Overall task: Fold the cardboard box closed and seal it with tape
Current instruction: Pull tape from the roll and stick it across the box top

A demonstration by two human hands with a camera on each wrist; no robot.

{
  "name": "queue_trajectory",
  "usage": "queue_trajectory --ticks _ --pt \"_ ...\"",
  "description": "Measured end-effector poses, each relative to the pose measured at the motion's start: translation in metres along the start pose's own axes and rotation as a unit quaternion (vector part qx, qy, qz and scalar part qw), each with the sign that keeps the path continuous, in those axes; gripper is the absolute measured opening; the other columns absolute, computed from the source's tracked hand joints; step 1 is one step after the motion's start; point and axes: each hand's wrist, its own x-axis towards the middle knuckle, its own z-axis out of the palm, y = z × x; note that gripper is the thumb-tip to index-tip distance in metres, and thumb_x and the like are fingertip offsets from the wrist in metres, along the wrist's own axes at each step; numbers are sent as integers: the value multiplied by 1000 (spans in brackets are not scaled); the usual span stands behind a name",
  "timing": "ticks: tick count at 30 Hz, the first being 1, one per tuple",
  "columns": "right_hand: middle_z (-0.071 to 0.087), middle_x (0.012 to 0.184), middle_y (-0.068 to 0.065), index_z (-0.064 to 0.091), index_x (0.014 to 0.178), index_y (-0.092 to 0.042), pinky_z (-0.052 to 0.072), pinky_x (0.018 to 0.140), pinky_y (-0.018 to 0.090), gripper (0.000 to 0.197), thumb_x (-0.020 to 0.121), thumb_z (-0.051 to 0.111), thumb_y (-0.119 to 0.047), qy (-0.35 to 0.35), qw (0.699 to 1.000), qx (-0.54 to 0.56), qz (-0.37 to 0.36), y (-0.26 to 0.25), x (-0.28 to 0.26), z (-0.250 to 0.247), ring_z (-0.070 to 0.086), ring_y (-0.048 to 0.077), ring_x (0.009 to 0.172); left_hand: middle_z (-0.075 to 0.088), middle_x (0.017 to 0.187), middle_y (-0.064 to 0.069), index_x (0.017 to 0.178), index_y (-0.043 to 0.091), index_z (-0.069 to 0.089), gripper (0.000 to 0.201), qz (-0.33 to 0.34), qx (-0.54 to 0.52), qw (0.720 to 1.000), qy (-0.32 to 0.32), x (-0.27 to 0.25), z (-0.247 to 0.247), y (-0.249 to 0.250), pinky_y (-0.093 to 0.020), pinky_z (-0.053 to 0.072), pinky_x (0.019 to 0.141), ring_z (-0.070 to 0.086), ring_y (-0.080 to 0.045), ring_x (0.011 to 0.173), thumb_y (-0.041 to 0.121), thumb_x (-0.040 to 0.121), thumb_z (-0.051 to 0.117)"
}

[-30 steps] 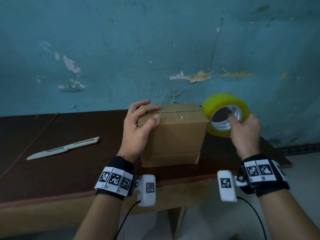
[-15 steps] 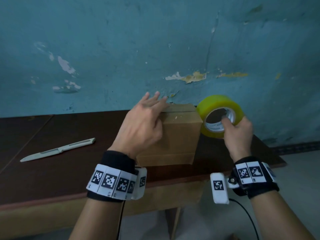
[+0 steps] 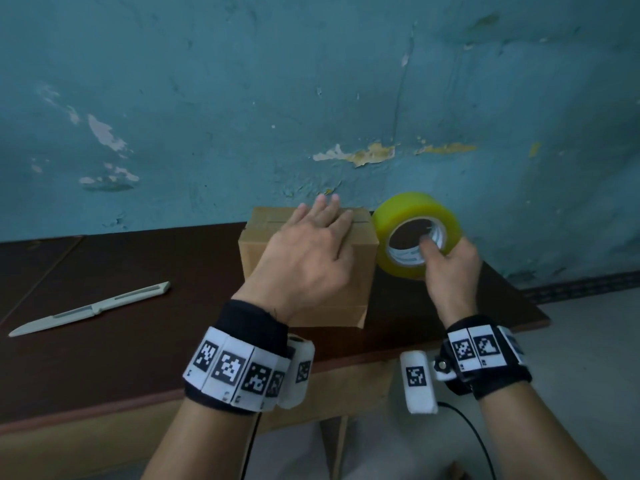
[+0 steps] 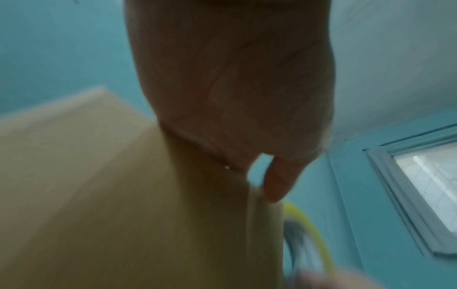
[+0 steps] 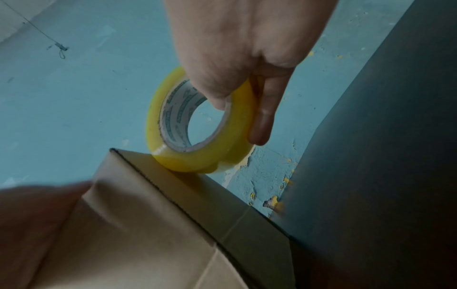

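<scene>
A pale knife (image 3: pixel 90 308) lay on the dark table (image 3: pixel 145 344) at nine o'clock. At centre stood the cardboard box (image 3: pixel 308 258) (flaps down), the left hand (image 3: pixel 311 258) flat on its top, fingers straight. At three o'clock, just beside it, the right hand (image 3: pixel 450 268) gripped the yellow tape roll (image 3: pixel 412 216), thumb in its core.

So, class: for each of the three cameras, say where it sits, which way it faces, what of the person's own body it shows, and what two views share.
Head: worn on the head, facing forward and down at the table; shows both forearms, left hand flat on the cardboard box.
Left wrist: looks along the left palm over the box.
Right wrist: looks along the right hand gripping the tape roll.
Shared: box and tape roll appear in all three.
</scene>
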Motion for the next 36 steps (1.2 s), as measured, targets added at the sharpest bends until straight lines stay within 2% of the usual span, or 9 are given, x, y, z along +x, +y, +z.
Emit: queue_trajectory --ticks 3,5,7,10,12,15,19,27,36 --pt "69 95 -1 73 111 -7 44 75 11 12 100 71 -11 3 1000 -19 -21 0 -4 -1 64 5 80 45 165 -8 155 24 50 96 -74 62 994 55 -1 9 10 -44 32 125 41 -27 153 90 87 33" --pt "68 93 -2 73 110 -7 46 78 16 11 100 72 -11 3 999 -28 -30 -1 -6 -1 64 2 78 53 159 -2 151 27 55 102 -85 80 990 79 0 13 11 -42 39 121 49 -23 148 97 79 38" --pt "69 94 0 73 109 -5 47 82 24 12 99 72 -12 6 998 -38 -39 0 -8 -3 66 13 82 57 156 0 149 27 57 101 -81 81 989 96 0 14 11 -41 42 118 52 -21 145 97 78 41" --pt "65 92 -2 70 110 -5 45 80 24 11 100 71 -10 1 996 -73 -45 5 -14 -5 63 14 83 60 153 1 147 26 59 99 -78 84 989 97 1 15 9 -40 45 115 54 -20 143 96 80 40" --pt "65 90 -1 69 111 -6 47 75 22 11 101 70 -9 -22 993 -107 -45 10 -19 -7 64 16 80 59 154 2 148 26 58 100 -75 84 989 94 1 14 10 -41 45 115 54 -20 144 97 80 37" --pt "64 84 1 66 110 -8 41 61 16 10 101 69 -10 -47 985 -159 -42 18 -24 -9 63 15 72 59 154 2 148 26 59 101 -77 84 989 94 0 14 10 -40 45 115 54 -20 143 97 79 36" --pt "66 86 5 65 113 -7 45 72 28 14 100 70 -11 -45 978 -190 -67 15 -21 -11 64 23 76 59 153 2 147 27 58 100 -77 86 989 93 0 13 10 -41 45 115 54 -20 143 97 80 36" --pt "64 90 2 63 124 -8 47 72 29 24 102 70 -16 -69 968 -228 -73 10 -18 -14 64 21 78 60 151 3 147 27 58 100 -75 81 988 104 1 15 9 -41 48 113 55 -20 142 97 80 35" --pt "66 88 8 61 119 -9 47 69 33 22 100 71 -13 -88 957 -265 -78 10 -16 -12 66 27 79 62 150 1 146 26 60 100 -75 83 988 110 2 16 8 -41 48 112 56 -21 141 97 79 37"
